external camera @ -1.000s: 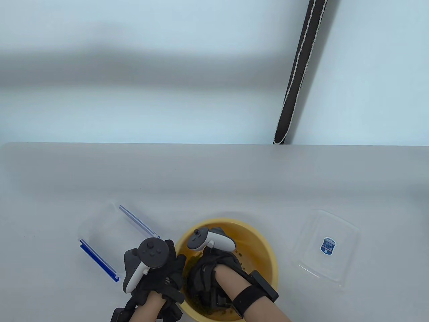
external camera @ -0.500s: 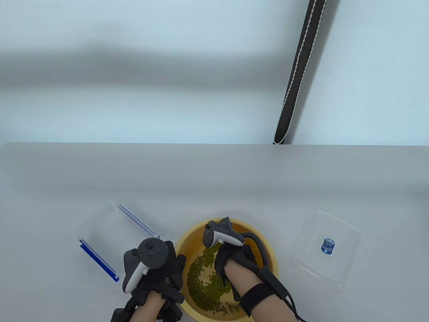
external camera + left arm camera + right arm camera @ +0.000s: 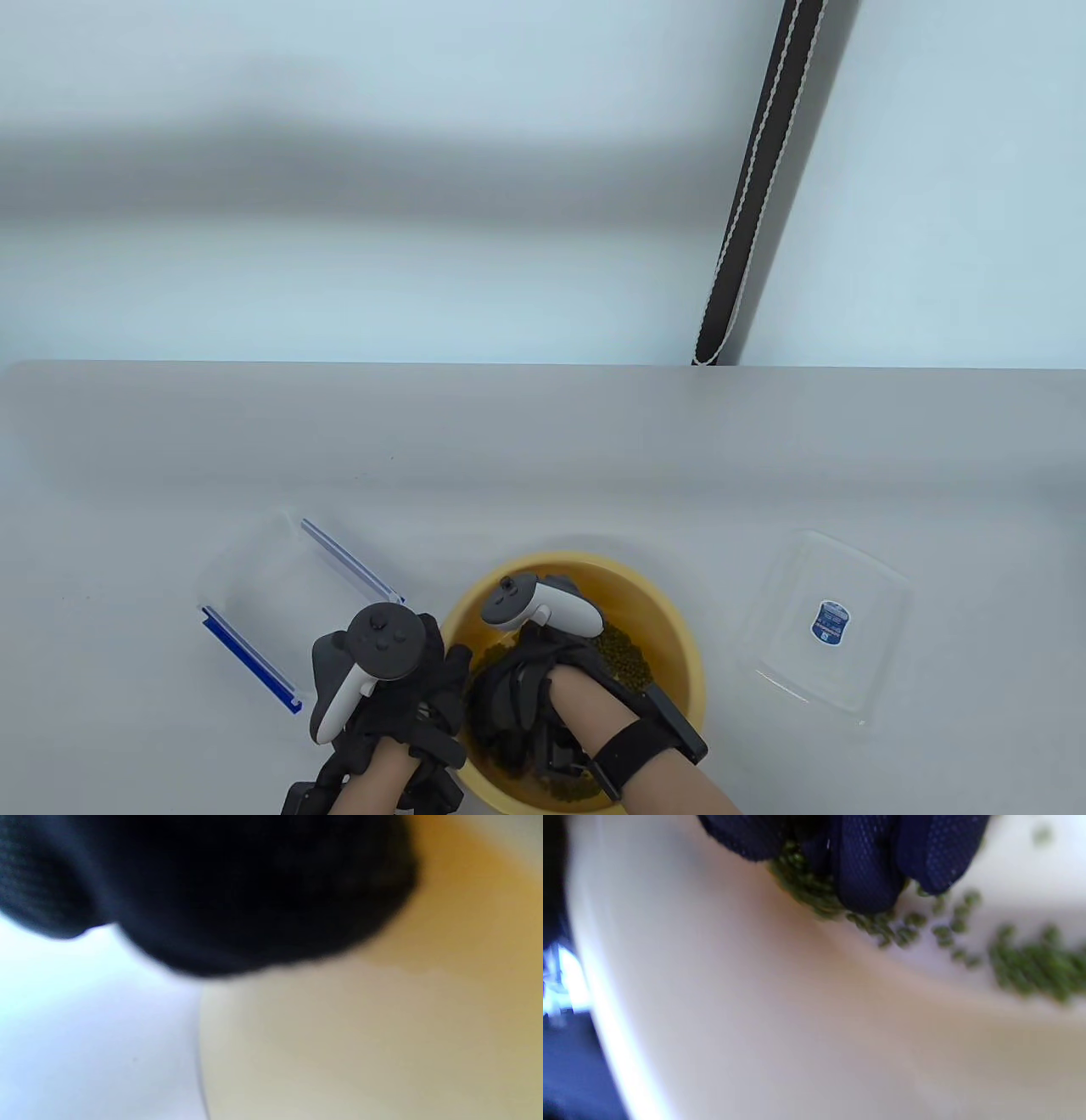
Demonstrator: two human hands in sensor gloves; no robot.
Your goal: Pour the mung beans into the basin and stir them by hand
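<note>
**Right hand in the beans, left hand at the basin's rim**

The mung beans (image 3: 626, 652) are already in the yellow basin (image 3: 670, 620), so the pouring seems done and the stirring is under way. The right hand (image 3: 530, 688) is inside the basin, on its left part. In the right wrist view its fingertips (image 3: 865, 878) point down into the beans, close together and not clamped on anything. More beans lie to the right of these fingers, so the coming sweep probably goes that way. The left hand (image 3: 407, 688) is at the basin's left rim; whether its fingers grip the rim cannot be told. An empty clear container (image 3: 254, 577) and its lid (image 3: 827, 624) lie beside the basin.
</note>
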